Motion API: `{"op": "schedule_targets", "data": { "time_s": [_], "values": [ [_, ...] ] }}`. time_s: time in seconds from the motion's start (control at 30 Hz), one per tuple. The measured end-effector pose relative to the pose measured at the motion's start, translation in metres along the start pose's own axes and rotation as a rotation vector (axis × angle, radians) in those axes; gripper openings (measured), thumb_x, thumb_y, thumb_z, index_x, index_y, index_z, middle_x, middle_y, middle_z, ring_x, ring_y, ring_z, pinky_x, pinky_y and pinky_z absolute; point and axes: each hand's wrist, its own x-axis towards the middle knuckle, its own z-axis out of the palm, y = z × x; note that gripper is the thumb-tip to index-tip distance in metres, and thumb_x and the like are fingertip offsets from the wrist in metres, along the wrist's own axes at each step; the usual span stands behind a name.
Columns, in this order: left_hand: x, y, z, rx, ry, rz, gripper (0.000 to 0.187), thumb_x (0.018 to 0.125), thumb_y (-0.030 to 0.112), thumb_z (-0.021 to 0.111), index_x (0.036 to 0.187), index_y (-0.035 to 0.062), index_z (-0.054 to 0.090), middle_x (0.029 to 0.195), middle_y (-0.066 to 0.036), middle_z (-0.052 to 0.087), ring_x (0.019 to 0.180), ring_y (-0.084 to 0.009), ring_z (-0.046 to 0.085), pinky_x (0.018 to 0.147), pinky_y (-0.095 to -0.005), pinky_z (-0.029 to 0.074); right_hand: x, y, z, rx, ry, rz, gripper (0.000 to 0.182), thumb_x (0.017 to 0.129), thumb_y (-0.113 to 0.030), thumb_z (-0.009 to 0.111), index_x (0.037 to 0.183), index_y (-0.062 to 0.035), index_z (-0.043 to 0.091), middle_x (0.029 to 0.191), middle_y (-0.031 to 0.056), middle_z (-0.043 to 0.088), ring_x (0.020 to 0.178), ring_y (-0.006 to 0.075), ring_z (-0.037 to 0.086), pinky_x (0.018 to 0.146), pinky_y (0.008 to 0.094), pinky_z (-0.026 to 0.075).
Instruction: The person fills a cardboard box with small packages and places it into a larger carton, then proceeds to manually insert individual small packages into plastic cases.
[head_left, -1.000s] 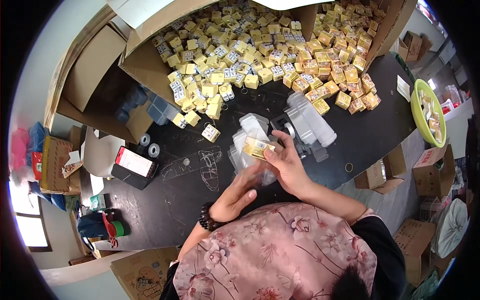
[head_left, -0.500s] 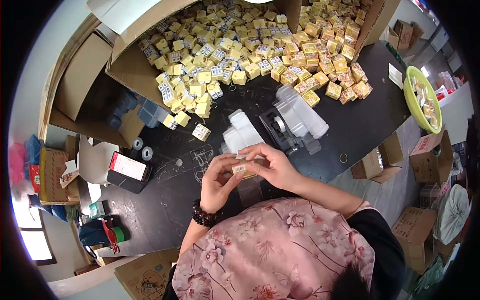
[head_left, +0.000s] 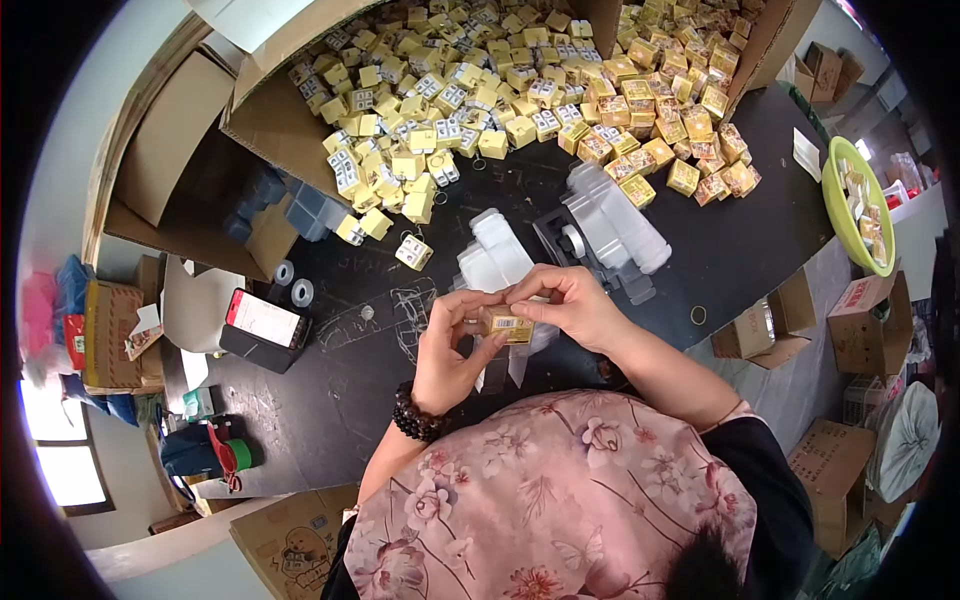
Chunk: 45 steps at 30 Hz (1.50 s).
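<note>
A small yellow box with a barcode (head_left: 511, 327) sits between both hands, close over the table in front of my body. My left hand (head_left: 452, 338) grips its left side, the thumb along the lower edge. At its upper right, my right hand (head_left: 568, 305) pinches the box's top edge with thumb and fingers. Clear plastic film shows around and below the box. Just beyond the fingers lies a stack of clear plastic pieces (head_left: 495, 250). Farther right, more clear plastic pieces (head_left: 622, 225) rest beside a black tape dispenser (head_left: 566, 240).
A heap of pale yellow cubes with key rings (head_left: 415, 140) and wrapped yellow boxes (head_left: 690, 130) spill from cardboard boxes at the back. On the left stand a phone (head_left: 262, 320) and tape rolls (head_left: 301, 292). A green basket (head_left: 838, 215) stands at the right edge.
The box has been raised and turned so its barcode side shows more fully. My right fingers have shifted along its top edge, and the whole view has moved slightly.
</note>
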Motion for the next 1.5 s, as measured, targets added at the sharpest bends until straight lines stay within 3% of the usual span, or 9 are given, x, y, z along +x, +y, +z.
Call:
{"op": "schedule_targets", "data": {
  "time_s": [0.27, 0.37, 0.6, 0.7, 0.87, 0.97, 1.1, 1.17, 1.5],
  "values": [
    [0.005, -0.016, 0.012, 0.032, -0.101, -0.175, 0.023, 0.090, -0.002, 0.061, 0.112, 0.0026, 0.061, 0.120, -0.011, 0.058, 0.098, -0.0171, 0.063, 0.080, -0.0284, 0.053, -0.038, 0.003, -0.007, -0.650, 0.033, -0.347, 0.018, 0.093, -0.006, 0.060, 0.108, -0.0005, 0.067, 0.102, 0.0117, 0.060, 0.094, 0.0194, 0.061, 0.083, 0.0289, 0.047],
    [0.021, -0.018, 0.021, 0.226, -0.287, -0.160, 0.023, 0.090, 0.000, 0.061, 0.112, 0.0021, 0.059, 0.116, -0.012, 0.059, 0.096, -0.0170, 0.063, 0.077, -0.0278, 0.052, -0.064, 0.002, -0.031, -0.720, 0.638, -0.129, 0.017, 0.090, -0.008, 0.063, 0.106, -0.0018, 0.065, 0.091, 0.0075, 0.055, 0.079, 0.0157, 0.058, 0.070, 0.0277, 0.047],
    [0.051, -0.044, 0.062, 0.377, -0.555, -0.088, 0.023, 0.087, 0.006, 0.059, 0.110, 0.0062, 0.057, 0.145, -0.019, 0.045, 0.077, -0.0167, 0.064, 0.071, -0.0297, 0.051, -0.048, 0.015, -0.083, 0.028, 0.483, 0.500, 0.011, 0.088, -0.016, 0.068, 0.093, -0.0058, 0.069, 0.083, -0.0024, 0.063, 0.068, 0.0068, 0.056, 0.061, 0.0231, 0.049],
    [0.051, -0.048, 0.064, 0.420, -0.538, -0.136, 0.026, 0.087, 0.007, 0.058, 0.112, 0.0053, 0.057, 0.138, -0.016, 0.053, 0.076, -0.0175, 0.064, 0.072, -0.0304, 0.051, -0.053, 0.012, -0.081, 0.425, 0.509, 0.464, 0.011, 0.089, -0.014, 0.067, 0.092, -0.0041, 0.069, 0.085, -0.0010, 0.064, 0.075, 0.0081, 0.058, 0.067, 0.0243, 0.050],
    [0.051, -0.046, 0.063, 0.430, -0.523, -0.177, 0.036, 0.088, 0.008, 0.056, 0.123, 0.0016, 0.054, 0.113, -0.007, 0.065, 0.075, -0.0177, 0.063, 0.072, -0.0296, 0.051, -0.078, 0.062, -0.075, 0.159, 0.554, 0.398, 0.010, 0.088, -0.009, 0.065, 0.095, -0.0024, 0.067, 0.089, 0.0039, 0.065, 0.082, 0.0128, 0.061, 0.073, 0.0269, 0.050],
    [0.047, -0.043, 0.066, 0.345, -0.500, -0.212, 0.021, 0.086, 0.011, 0.060, 0.106, 0.0038, 0.057, 0.142, -0.020, 0.047, 0.084, -0.0346, 0.066, 0.077, -0.0401, 0.053, -0.084, 0.096, -0.077, 0.100, 0.603, 0.237, 0.010, 0.090, -0.008, 0.062, 0.095, 0.0001, 0.065, 0.090, 0.0043, 0.065, 0.086, 0.0129, 0.061, 0.073, 0.0215, 0.046],
    [0.039, -0.007, 0.065, 0.333, -0.314, -0.187, 0.023, 0.084, 0.006, 0.064, 0.106, 0.0041, 0.061, 0.125, -0.019, 0.058, 0.082, -0.0341, 0.063, 0.075, -0.0398, 0.053, -0.092, 0.041, -0.052, 0.342, 0.619, 0.243, 0.010, 0.090, -0.010, 0.063, 0.095, -0.0010, 0.065, 0.091, 0.0037, 0.066, 0.087, 0.0126, 0.061, 0.075, 0.0226, 0.047],
    [0.034, 0.004, 0.059, 0.639, -0.268, 0.253, 0.026, 0.082, 0.005, 0.065, 0.108, 0.0047, 0.061, 0.118, -0.015, 0.060, 0.088, -0.0328, 0.060, 0.078, -0.0395, 0.052, -0.090, 0.009, -0.035, 0.483, 0.523, 0.291, 0.011, 0.091, -0.014, 0.064, 0.095, -0.0030, 0.066, 0.091, 0.0033, 0.066, 0.088, 0.0120, 0.061, 0.078, 0.0249, 0.048],
    [0.010, 0.030, 0.036, 0.823, -0.128, 0.510, 0.033, 0.073, -0.002, 0.072, 0.104, 0.0041, 0.064, 0.112, -0.010, 0.063, 0.091, -0.0310, 0.059, 0.077, -0.0377, 0.053, -0.054, -0.023, 0.003, 0.529, 0.352, 0.637, 0.016, 0.091, -0.022, 0.067, 0.089, -0.0057, 0.068, 0.092, 0.0041, 0.066, 0.084, 0.0102, 0.060, 0.075, 0.0264, 0.049]
  ]
}}
